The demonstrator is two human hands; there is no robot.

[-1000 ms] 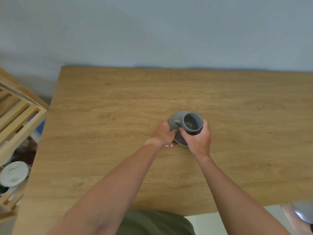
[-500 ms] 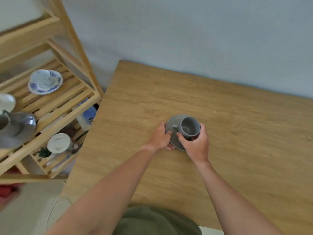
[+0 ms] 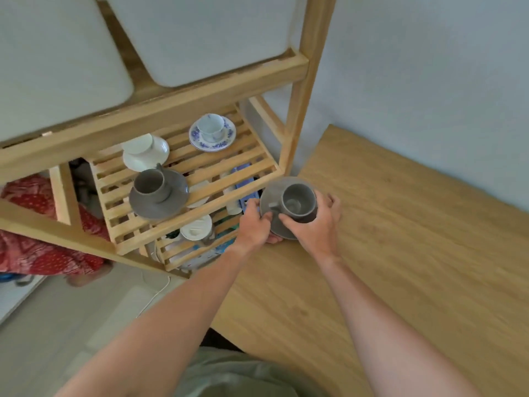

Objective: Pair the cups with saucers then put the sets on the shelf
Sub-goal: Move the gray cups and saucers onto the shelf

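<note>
A grey cup (image 3: 297,202) sits on a grey saucer (image 3: 272,193), held in the air over the table's left edge, close to the shelf's front right corner. My left hand (image 3: 254,219) grips the saucer's left rim. My right hand (image 3: 317,224) wraps the cup from the right and below. On the slatted wooden shelf (image 3: 246,156) stand three sets: a grey cup and saucer (image 3: 157,193) at the front, a white set (image 3: 144,151) behind it, a blue-patterned white set (image 3: 212,132) at the back right.
The shelf's upright post (image 3: 303,90) rises just left of the wooden table (image 3: 400,253). White bins (image 3: 186,32) fill the level above. A lower level holds a white lid (image 3: 196,227) and small items. Red cloth (image 3: 34,247) lies at the left.
Both hands have lifted the grey cup and saucer off the table and carried them left toward the shelf. My view has swung left, so the shelf now fills the left side.
</note>
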